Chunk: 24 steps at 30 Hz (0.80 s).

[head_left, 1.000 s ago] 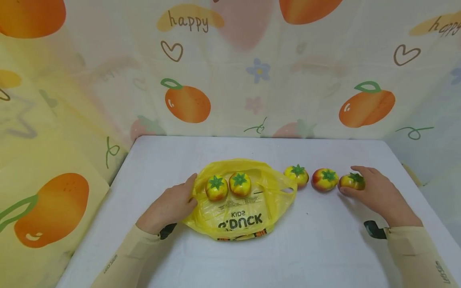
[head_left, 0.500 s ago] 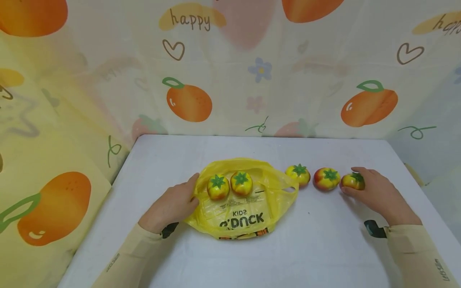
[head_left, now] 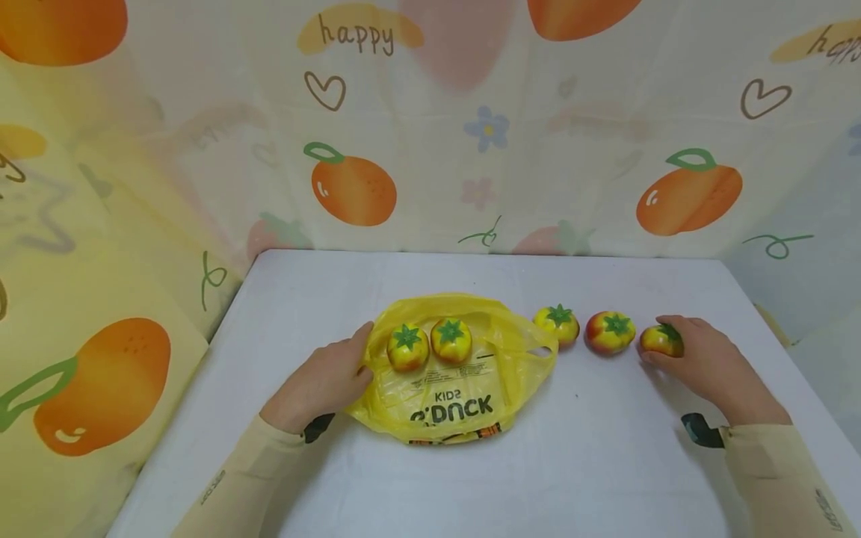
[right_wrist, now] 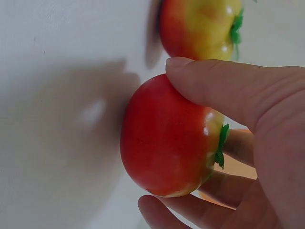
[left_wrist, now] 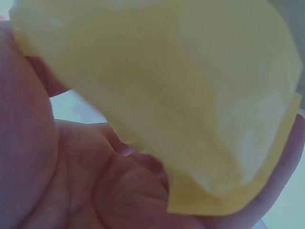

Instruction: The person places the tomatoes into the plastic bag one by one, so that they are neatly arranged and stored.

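Observation:
A yellow plastic bag (head_left: 464, 418) lies spread on the table with two red-yellow fruits (head_left: 407, 348) on its left part, their leaves green. At the bag's left edge, my left hand (head_left: 323, 381) pinches the plastic; in the left wrist view the yellow film (left_wrist: 157, 81) covers much of the palm and fingers. My right hand (head_left: 706, 362) has thumb and fingers around the rightmost fruit (head_left: 661, 341). Its red side (right_wrist: 164, 138) faces the right wrist camera, thumb on one side and fingertips on the other.
Two more fruits stand in a row between bag and right hand: one (head_left: 557, 326) beside the bag's right handle, the other (head_left: 609, 333) nearer the right hand. A white-covered table (head_left: 572, 463) meets a fruit-patterned cloth (head_left: 430, 149) behind.
The right hand and the fruit it holds have shifted very slightly right, widening the gap to the neighbouring fruit. The left hand and the bag stay nearly still.

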### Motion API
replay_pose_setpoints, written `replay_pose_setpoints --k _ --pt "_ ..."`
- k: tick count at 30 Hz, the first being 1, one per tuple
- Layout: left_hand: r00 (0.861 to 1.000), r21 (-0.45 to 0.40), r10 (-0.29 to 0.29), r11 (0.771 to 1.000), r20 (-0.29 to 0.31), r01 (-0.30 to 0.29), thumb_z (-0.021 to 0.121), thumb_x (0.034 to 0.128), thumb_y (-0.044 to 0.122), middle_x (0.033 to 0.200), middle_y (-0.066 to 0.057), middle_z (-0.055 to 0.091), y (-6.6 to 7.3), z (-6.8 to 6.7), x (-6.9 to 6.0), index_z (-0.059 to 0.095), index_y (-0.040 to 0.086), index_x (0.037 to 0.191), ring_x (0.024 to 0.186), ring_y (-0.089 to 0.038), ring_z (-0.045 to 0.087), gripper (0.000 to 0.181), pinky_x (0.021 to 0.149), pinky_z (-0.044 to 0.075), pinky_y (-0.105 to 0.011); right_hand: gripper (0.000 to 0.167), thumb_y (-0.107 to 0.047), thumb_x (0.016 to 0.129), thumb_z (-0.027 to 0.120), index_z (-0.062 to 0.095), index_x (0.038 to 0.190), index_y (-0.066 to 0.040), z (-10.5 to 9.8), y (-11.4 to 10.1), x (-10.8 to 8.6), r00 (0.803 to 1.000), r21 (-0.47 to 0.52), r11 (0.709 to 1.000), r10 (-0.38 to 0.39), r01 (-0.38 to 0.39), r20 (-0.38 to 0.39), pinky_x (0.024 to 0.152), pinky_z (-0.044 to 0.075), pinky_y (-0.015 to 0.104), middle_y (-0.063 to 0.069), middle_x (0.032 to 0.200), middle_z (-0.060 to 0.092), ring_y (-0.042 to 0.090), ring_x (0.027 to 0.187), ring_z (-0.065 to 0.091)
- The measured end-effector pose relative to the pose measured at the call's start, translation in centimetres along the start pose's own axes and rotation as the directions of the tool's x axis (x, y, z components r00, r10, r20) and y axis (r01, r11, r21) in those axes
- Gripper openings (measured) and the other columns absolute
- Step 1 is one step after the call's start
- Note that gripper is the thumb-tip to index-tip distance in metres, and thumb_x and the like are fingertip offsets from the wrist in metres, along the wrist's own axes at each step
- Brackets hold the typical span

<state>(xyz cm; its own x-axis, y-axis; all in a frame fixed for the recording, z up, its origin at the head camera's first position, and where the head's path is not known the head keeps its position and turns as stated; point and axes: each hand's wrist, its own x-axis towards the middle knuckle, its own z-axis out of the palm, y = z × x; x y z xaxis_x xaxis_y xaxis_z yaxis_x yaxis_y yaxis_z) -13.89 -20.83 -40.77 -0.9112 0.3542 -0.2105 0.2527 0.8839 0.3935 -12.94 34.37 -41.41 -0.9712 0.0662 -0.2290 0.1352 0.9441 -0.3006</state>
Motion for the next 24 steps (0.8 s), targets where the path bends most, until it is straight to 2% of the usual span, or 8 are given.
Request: replay_pose_setpoints --k 3,6,9,12,17,21,24 --pt "1.0 -0.007 -0.002 1.0 -0.006 0.002 0.053 0.1035 0.016 0.15 -0.026 0.063 -0.2 0.0 -0.2 0.028 -0.005 0.167 0.099 -0.025 0.066 0.072 0.097 0.058 -0.049 0.089 -0.051 0.097 0.078 0.043 0.155 0.007 -0.3 -0.4 -0.2 1.0 -0.004 1.0 -0.003 0.003 -0.009 0.104 0.047 0.076 0.041 0.148 0.044 0.057 0.124 0.046" --pt "1.0 -0.013 0.002 1.0 -0.011 -0.002 0.049 0.106 0.016 0.151 -0.025 0.063 -0.3 0.0 -0.2 0.027 -0.004 0.168 0.112 -0.029 0.07 0.069 0.103 0.057 -0.052 0.089 -0.053 0.096 0.077 0.044 0.156 0.005 -0.8 -0.8 -0.7 1.0 -0.013 1.0 -0.012 0.012 -0.024 0.102 0.047 0.077 0.042 0.149 0.042 0.058 0.124 0.046" --pt "1.0 -0.025 0.001 1.0 -0.008 -0.001 0.045 0.1084 0.016 0.153 -0.024 0.062 -0.2 0.0 -0.2 0.027 -0.003 0.169 0.128 -0.034 0.068 0.066 0.111 0.054 -0.055 0.087 -0.05 0.096 0.079 0.045 0.155 0.004 -1.4 -1.4 -1.3 0.998 -0.032 0.999 -0.046 0.044 -0.049 0.099 0.047 0.076 0.042 0.149 0.042 0.058 0.123 0.047" --pt "1.0 -0.04 -0.007 0.999 0.003 0.008 0.043 0.1089 0.016 0.155 -0.024 0.06 0.1 0.0 -0.1 0.026 -0.002 0.169 0.135 -0.036 0.065 0.065 0.114 0.052 -0.056 0.084 -0.046 0.096 0.08 0.047 0.154 0.003 -2.0 -2.1 -2.0 0.993 -0.046 0.995 -0.089 0.086 -0.083 0.097 0.048 0.075 0.042 0.149 0.044 0.057 0.121 0.049" --pt "1.0 -0.04 -0.009 0.999 0.004 0.009 0.043 0.109 0.016 0.155 -0.025 0.06 0.3 0.0 -0.2 0.027 -0.003 0.169 0.133 -0.035 0.066 0.065 0.114 0.052 -0.056 0.081 -0.042 0.096 0.081 0.048 0.155 0.002 -2.7 -4.2 -2.6 0.982 -0.06 0.987 -0.155 0.15 -0.107 0.104 0.043 0.078 0.039 0.152 0.045 0.059 0.129 0.046" --pt "1.0 -0.024 -0.011 1.0 0.0 0.011 0.047 0.1077 0.014 0.15 -0.025 0.064 0.1 0.0 -0.3 0.027 -0.004 0.168 0.116 -0.029 0.07 0.066 0.109 0.055 -0.053 0.079 -0.037 0.095 0.083 0.048 0.157 -0.001 -2.9 -6.8 -2.9 0.977 -0.069 0.981 -0.186 0.18 -0.105 0.109 0.041 0.079 0.036 0.154 0.046 0.058 0.136 0.044" --pt "1.0 -0.015 -0.009 1.0 0.0 0.009 0.048 0.107 0.014 0.147 -0.026 0.065 0.1 0.0 -0.2 0.027 -0.004 0.168 0.106 -0.026 0.069 0.067 0.105 0.056 -0.052 0.079 -0.04 0.095 0.084 0.049 0.157 -0.004 -2.8 -8.8 -3.1 0.971 -0.061 0.976 -0.213 0.208 -0.111 0.109 0.042 0.077 0.032 0.155 0.047 0.055 0.137 0.045"
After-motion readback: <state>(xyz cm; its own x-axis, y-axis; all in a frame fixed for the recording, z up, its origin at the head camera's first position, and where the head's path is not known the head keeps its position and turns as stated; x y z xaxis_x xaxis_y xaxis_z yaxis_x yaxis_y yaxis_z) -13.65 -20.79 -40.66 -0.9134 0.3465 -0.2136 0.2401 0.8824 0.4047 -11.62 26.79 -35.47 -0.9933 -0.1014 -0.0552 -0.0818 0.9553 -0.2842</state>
